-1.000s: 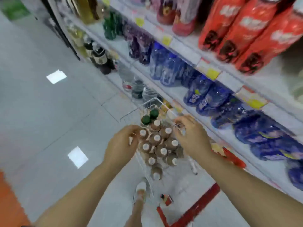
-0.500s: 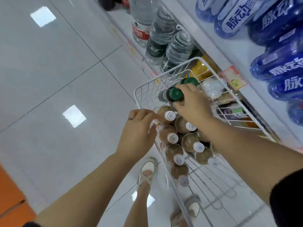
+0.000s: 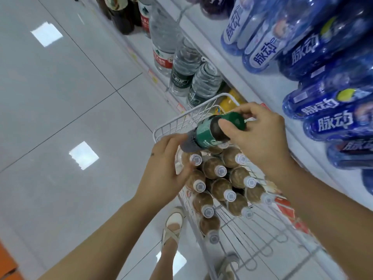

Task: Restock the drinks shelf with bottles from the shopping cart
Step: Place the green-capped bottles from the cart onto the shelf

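A white wire shopping cart (image 3: 173,123) stands against the drinks shelf (image 3: 268,87), packed with several brown bottles (image 3: 214,168) with white caps. My right hand (image 3: 260,132) grips a dark bottle with a green cap and green label (image 3: 210,132) by its neck, lifted and tilted above the cart. My left hand (image 3: 167,168) curls round the shoulder of a brown bottle at the cart's left side and touches the base of the green-capped bottle.
Blue drink bottles (image 3: 302,51) fill the shelf level at the right. Clear water bottles (image 3: 187,63) and dark bottles (image 3: 121,15) stand on the bottom level ahead. Grey tiled floor (image 3: 60,118) lies to the left. My sandalled feet (image 3: 173,225) stand beside the cart.
My right hand has lifted the green-capped bottle out of the cart and tilted it on its side. The view has closed in on the cart. My left hand stays at the cart's left side.
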`<act>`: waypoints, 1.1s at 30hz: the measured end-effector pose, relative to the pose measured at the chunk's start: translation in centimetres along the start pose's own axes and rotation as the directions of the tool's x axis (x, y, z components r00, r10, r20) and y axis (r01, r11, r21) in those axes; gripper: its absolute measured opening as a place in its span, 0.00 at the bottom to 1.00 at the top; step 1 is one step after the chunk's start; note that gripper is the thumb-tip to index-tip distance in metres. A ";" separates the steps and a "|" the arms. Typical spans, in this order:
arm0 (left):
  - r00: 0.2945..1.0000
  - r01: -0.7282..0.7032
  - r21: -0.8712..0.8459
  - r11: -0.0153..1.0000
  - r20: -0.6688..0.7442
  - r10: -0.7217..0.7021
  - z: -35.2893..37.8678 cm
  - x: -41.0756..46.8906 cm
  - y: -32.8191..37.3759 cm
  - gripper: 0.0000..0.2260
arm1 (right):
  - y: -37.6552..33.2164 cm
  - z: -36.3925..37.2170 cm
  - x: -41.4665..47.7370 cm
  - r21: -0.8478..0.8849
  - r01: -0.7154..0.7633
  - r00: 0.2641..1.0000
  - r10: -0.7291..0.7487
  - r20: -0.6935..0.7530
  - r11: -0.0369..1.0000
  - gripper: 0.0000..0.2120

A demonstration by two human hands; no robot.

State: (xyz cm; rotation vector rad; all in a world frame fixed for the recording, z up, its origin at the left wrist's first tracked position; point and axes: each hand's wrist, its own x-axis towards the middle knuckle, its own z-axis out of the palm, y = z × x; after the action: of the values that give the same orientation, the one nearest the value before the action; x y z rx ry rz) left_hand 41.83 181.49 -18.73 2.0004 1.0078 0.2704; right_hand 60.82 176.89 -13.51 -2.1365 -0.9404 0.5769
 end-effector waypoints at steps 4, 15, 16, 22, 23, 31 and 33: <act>0.996 -0.078 0.007 0.997 0.034 0.077 0.6 1.5 1.6 0.30 | -2.3 -1.0 -0.1 0.121 -0.052 0.998 0.048 0.031 0.991 0.10; 0.953 0.201 -0.400 0.894 -0.132 -0.273 -1.1 0.9 -0.1 0.25 | 6.4 5.0 4.1 -0.374 -0.099 0.948 0.201 0.247 0.922 0.26; 0.949 0.205 -0.413 0.887 -0.139 -0.284 -1.2 0.9 -0.4 0.25 | 6.8 5.9 4.4 -0.422 -0.070 0.948 0.192 0.253 0.904 0.27; 0.938 0.198 -0.451 0.870 -0.171 -0.303 -1.1 0.9 -0.8 0.25 | 8.7 8.2 6.7 -0.583 -0.003 0.967 0.152 0.207 0.813 0.22; 0.936 0.202 -0.459 0.865 -0.168 -0.308 -0.9 0.8 -0.6 0.25 | 8.8 8.0 6.8 -0.582 0.005 0.973 0.131 0.191 0.813 0.21; 0.959 0.152 -0.494 0.856 -0.136 -0.249 -0.4 -0.2 5.9 0.25 | 3.9 -0.5 2.0 -0.106 -0.032 0.996 0.023 -0.082 0.994 0.18; 0.971 0.094 -0.496 0.863 -0.147 -0.190 -0.6 -0.5 8.9 0.25 | 1.6 -4.0 0.3 0.005 -0.032 0.988 0.032 -0.152 0.999 0.18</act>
State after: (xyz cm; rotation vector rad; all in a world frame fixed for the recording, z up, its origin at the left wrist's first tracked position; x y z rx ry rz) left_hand 46.18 178.75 -11.40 1.4526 1.0759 0.5846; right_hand 64.27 174.60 -12.18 -2.1633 -0.8221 0.4228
